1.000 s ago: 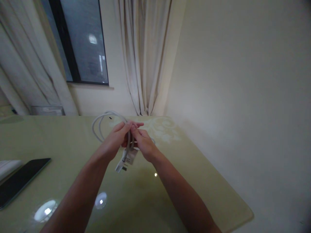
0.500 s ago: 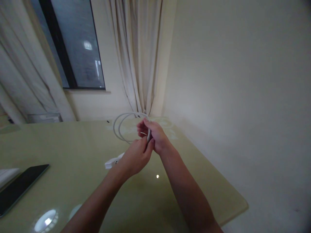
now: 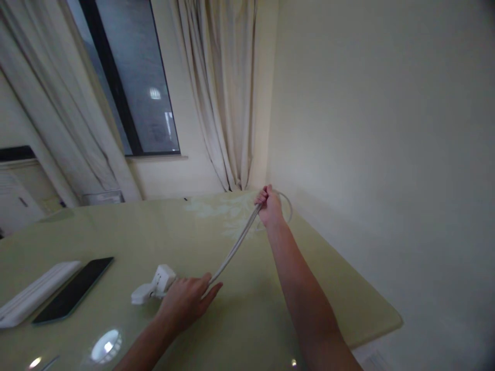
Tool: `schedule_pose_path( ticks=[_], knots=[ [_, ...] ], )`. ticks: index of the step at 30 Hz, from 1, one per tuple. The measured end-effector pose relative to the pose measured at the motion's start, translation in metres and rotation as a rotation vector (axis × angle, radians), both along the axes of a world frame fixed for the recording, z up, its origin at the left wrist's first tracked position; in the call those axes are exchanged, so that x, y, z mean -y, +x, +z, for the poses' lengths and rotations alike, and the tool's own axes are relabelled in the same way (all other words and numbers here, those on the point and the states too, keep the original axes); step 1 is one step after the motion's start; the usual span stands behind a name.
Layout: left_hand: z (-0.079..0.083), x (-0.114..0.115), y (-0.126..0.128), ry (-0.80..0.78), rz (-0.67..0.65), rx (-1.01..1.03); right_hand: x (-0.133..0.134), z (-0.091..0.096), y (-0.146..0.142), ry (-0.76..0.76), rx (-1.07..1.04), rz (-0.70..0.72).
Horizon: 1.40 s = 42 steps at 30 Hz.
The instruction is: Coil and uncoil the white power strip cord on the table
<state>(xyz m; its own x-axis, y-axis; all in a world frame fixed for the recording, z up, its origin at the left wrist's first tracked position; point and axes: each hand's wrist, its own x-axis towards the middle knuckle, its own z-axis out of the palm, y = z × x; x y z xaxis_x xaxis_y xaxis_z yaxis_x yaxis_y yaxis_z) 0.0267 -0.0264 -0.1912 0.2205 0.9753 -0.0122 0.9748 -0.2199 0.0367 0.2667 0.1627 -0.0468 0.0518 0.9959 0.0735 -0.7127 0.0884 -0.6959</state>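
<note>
A white cable runs taut across the yellow-green table between my two hands. My right hand is closed in a fist round the cable's far end near the table's back corner, and a loop of cable shows just behind it. My left hand rests near the table top with its fingers pinched on the cable beside the white plug, which lies on the table to its left.
A dark phone and a flat white object lie at the table's left. Cream curtains and a dark window stand behind the table. A bare wall runs along the right, close to the table's edge.
The hands, together over the coiled cable before, have moved apart. My right hand went back and right, my left came down toward me, and the coil is drawn out straight. The plug now lies on the table.
</note>
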Motion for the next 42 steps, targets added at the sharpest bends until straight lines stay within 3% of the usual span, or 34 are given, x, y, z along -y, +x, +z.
schedule_pose_path(
  ticks=[3, 6, 9, 12, 16, 23, 26, 30, 35, 38, 42],
  knots=[
    [-0.012, -0.003, -0.027, -0.071, -0.103, -0.007, -0.002, -0.003, 0.023, 0.007, 0.016, -0.043],
    [-0.016, -0.022, -0.056, -0.069, -0.081, -0.017, 0.005, -0.017, 0.045, -0.028, 0.094, -0.016],
    [-0.009, -0.052, -0.078, -0.002, -0.016, -0.035, 0.02, -0.046, 0.05, -0.077, 0.194, 0.054],
    [-0.002, -0.075, -0.079, 0.132, 0.101, 0.001, 0.037, -0.079, 0.04, -0.087, 0.252, 0.099],
    [-0.008, -0.084, -0.04, 0.183, 0.194, 0.078, 0.044, -0.111, 0.025, -0.084, 0.26, 0.131],
    [-0.037, -0.082, 0.097, 0.114, -0.192, 0.244, 0.032, -0.138, 0.027, -0.148, 0.158, 0.113],
    [-0.038, -0.083, 0.121, 0.119, -0.237, 0.257, 0.026, -0.148, 0.034, -0.206, 0.12, 0.127],
    [-0.029, -0.078, 0.102, 0.13, -0.285, 0.242, 0.015, -0.153, 0.046, -0.26, 0.047, 0.126],
    [-0.018, -0.07, 0.059, 0.161, -0.336, 0.199, 0.0, -0.149, 0.083, -0.292, -0.049, -0.013],
    [-0.017, -0.074, 0.039, 0.176, -0.274, 0.184, -0.002, -0.15, 0.101, -0.308, -0.06, -0.097],
    [-0.022, -0.081, 0.03, 0.168, -0.184, 0.195, 0.0, -0.153, 0.098, -0.325, -0.017, -0.138]
  ],
)
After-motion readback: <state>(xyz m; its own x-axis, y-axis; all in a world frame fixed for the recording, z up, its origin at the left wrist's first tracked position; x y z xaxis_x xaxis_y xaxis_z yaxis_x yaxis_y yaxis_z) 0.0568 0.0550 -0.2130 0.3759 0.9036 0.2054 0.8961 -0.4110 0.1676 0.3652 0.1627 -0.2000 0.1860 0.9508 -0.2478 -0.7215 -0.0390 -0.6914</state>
